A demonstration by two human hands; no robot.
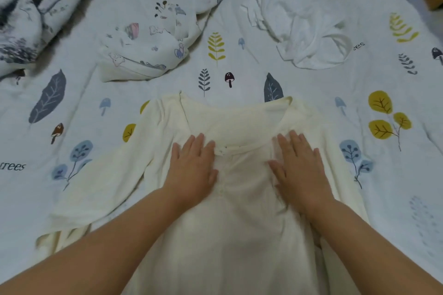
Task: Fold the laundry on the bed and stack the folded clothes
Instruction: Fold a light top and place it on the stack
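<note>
Pressing flat: my left hand (193, 166) and right hand (298, 170), fingers straight and spread, gripping nothing, both resting palm-down on the chest of the cream shirt (230, 211). Shirt lies face-up on the bed (395, 199), collar away from me, long axis running from me toward the collar, button placket between my hands. Left sleeve spread outward, nearer my left hand; right sleeve mostly hidden. Unfolded beyond the collar, well apart: patterned garment (148, 38), white garment (309, 29), grey blanket (31, 12). Nothing obstructs a sideways fold.
</note>
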